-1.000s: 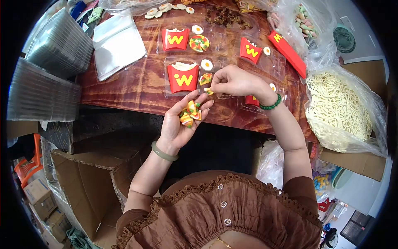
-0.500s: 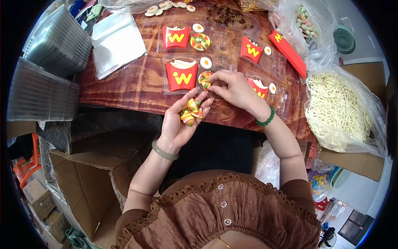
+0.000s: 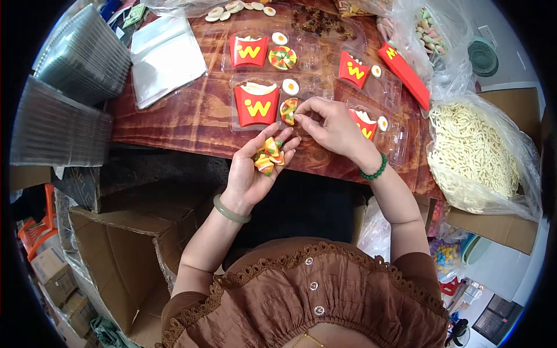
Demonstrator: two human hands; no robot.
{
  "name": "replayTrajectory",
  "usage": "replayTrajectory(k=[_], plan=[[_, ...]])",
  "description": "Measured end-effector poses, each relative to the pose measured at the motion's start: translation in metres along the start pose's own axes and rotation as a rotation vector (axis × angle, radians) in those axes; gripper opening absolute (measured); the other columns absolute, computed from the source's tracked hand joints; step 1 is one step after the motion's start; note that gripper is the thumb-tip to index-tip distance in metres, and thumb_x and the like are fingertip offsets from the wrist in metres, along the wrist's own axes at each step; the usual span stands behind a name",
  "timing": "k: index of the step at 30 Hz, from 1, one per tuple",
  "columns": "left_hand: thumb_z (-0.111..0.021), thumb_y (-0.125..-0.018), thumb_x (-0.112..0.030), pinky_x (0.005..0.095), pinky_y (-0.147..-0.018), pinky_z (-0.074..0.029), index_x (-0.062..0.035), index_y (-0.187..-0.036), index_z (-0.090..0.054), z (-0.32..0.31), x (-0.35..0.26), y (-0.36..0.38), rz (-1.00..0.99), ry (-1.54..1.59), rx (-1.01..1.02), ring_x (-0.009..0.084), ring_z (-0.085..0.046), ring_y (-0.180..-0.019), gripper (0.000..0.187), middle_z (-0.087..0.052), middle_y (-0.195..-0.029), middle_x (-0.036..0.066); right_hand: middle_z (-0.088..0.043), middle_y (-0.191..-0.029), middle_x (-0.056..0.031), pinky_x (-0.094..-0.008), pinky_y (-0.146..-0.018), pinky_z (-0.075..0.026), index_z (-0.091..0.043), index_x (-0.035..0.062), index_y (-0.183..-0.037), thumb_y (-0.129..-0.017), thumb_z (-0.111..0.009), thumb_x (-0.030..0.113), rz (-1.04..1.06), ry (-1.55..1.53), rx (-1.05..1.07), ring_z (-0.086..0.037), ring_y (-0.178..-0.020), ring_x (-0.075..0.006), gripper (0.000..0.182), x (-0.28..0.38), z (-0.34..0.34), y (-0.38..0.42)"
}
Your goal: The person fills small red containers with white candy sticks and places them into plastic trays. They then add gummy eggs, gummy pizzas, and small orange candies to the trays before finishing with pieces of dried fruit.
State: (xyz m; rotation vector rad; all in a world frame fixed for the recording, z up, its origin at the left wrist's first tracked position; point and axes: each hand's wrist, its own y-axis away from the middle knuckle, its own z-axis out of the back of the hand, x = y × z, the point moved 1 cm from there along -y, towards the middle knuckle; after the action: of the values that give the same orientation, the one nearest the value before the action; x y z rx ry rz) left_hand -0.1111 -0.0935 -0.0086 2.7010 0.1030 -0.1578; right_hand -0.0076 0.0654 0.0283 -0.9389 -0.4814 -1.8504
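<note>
Several small yellow, red and green gummy pizza slices (image 3: 267, 155) lie in the cupped palm of my left hand (image 3: 246, 174), just off the table's front edge. My right hand (image 3: 333, 130) is in a pinch, its thumb and fingertips at the right edge of a part-round gummy pizza (image 3: 288, 111); they partly hide the slice there. That pizza lies in a clear plastic tray (image 3: 313, 93), beside a red fries carton (image 3: 256, 105) with a yellow "W" and below a fried-egg gummy (image 3: 290, 87). A whole round gummy pizza (image 3: 282, 58) sits in the tray behind.
Stacked clear trays (image 3: 61, 130) and clear plastic bags (image 3: 168, 64) are at left. More filled trays hold red cartons (image 3: 353, 71) at right. Flat red cartons (image 3: 404, 75) lie near a bag of pale fries-like strands (image 3: 473, 151). Egg gummies (image 3: 235, 7) lie at the back.
My right fingertips have shifted slightly right, and more of the part-round pizza shows. My left hand keeps its slices, almost unmoved. The whole view has shifted slightly.
</note>
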Motion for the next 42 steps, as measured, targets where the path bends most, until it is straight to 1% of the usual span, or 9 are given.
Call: replayTrajectory(k=[6, 12, 15, 18, 22, 27, 33, 38, 42], plan=[[-0.042, -0.097, -0.022, 0.0369, -0.094, -0.047, -0.0012, -0.132, -0.039, 0.001, 0.002, -0.003, 0.004, 0.014, 0.014, 0.0313, -0.053, -0.115, 0.041, -0.051, -0.127, 0.018, -0.062, -0.081, -0.0119, -0.0331, -0.063, -0.048, -0.064, 0.0033, -0.093, -0.081, -0.065, 0.011, 0.199, 0.194, -0.015, -0.062, -0.070, -0.0251, 0.014, -0.012, -0.003, 0.002], [-0.042, -0.098, -0.023, 0.0372, -0.095, -0.046, -0.0014, -0.134, -0.036, 0.000, 0.001, 0.000, 0.005, 0.032, 0.065, 0.0320, -0.050, -0.119, 0.043, -0.047, -0.131, 0.018, -0.063, -0.083, -0.0089, -0.0299, -0.063, -0.049, -0.066, 0.0038, -0.092, -0.082, -0.066, 0.013, 0.085, 0.179, 0.005, -0.063, -0.071, -0.0201, 0.014, -0.011, -0.008, -0.001], [-0.041, -0.098, -0.024, 0.0368, -0.096, -0.046, -0.0015, -0.134, -0.038, -0.004, 0.002, 0.002, 0.015, 0.037, 0.111, 0.0288, -0.051, -0.118, 0.042, -0.048, -0.130, 0.016, -0.064, -0.082, -0.0062, -0.0258, -0.060, -0.047, -0.066, 0.0031, -0.093, -0.083, -0.067, 0.014, 0.000, -0.085, 0.000, -0.063, -0.071, -0.0133, 0.015, 0.002, 0.000, 0.001], [-0.041, -0.099, -0.027, 0.0348, -0.092, -0.049, -0.0015, -0.132, -0.041, -0.010, 0.008, 0.000, -0.003, 0.018, 0.012, 0.0244, -0.055, -0.111, 0.042, -0.052, -0.124, 0.013, -0.064, -0.081, -0.0051, -0.0229, -0.060, -0.048, -0.066, 0.0021, -0.095, -0.083, -0.067, 0.011, 0.043, -0.158, 0.175, -0.061, -0.070, -0.0097, 0.015, 0.029, 0.005, 0.006], [-0.041, -0.099, -0.029, 0.0326, -0.087, -0.051, -0.0013, -0.129, -0.044, -0.010, 0.010, -0.004, -0.025, -0.075, 0.058, 0.0210, -0.057, -0.106, 0.041, -0.054, -0.119, 0.011, -0.064, -0.082, -0.0033, -0.0219, -0.061, -0.047, -0.065, 0.0011, -0.093, -0.084, -0.067, 0.012, 0.056, -0.163, 0.164, -0.059, -0.070, -0.0072, 0.014, 0.023, 0.000, 0.011], [-0.042, -0.099, -0.028, 0.0303, -0.081, -0.053, -0.0006, -0.123, -0.048, -0.007, 0.011, 0.000, -0.014, -0.131, -0.055, 0.0202, -0.061, -0.098, 0.037, -0.057, -0.112, 0.011, -0.065, -0.081, -0.0009, -0.0206, -0.061, -0.047, -0.063, -0.0006, -0.092, -0.086, -0.065, 0.012, -0.166, -0.239, 0.066, -0.057, -0.072, -0.0038, 0.014, 0.025, 0.010, 0.016], [-0.044, -0.098, -0.023, 0.0275, -0.076, -0.054, 0.0003, -0.119, -0.049, -0.004, 0.012, -0.006, 0.003, -0.178, 0.051, 0.0186, -0.063, -0.090, 0.032, -0.060, -0.106, 0.011, -0.064, -0.087, -0.0018, -0.0214, -0.064, -0.048, -0.061, -0.0013, -0.096, -0.089, -0.060, 0.007, -0.222, -0.436, 0.295, -0.058, -0.075, -0.0048, 0.011, 0.019, 0.009, 0.012], [-0.047, -0.097, -0.018, 0.0267, -0.073, -0.053, 0.0006, -0.118, -0.050, 0.002, 0.009, -0.004, 0.007, -0.250, -0.001, 0.0184, -0.063, -0.088, 0.028, -0.060, -0.104, 0.011, -0.065, -0.089, -0.0030, -0.0217, -0.071, -0.049, -0.061, -0.0011, -0.097, -0.090, -0.058, 0.007, -0.161, -0.414, 0.168, -0.060, -0.082, -0.0073, 0.011, 0.012, 0.017, 0.008], [-0.046, -0.097, -0.018, 0.0280, -0.076, -0.053, 0.0016, -0.121, -0.048, -0.004, 0.010, 0.000, 0.000, -0.208, -0.069, 0.0229, -0.062, -0.095, 0.030, -0.059, -0.111, 0.014, -0.066, -0.084, -0.0067, -0.0254, -0.068, -0.049, -0.063, 0.0006, -0.094, -0.085, -0.062, 0.008, -0.097, -0.016, 0.135, -0.062, -0.078, -0.0109, 0.012, -0.002, 0.020, -0.004]])
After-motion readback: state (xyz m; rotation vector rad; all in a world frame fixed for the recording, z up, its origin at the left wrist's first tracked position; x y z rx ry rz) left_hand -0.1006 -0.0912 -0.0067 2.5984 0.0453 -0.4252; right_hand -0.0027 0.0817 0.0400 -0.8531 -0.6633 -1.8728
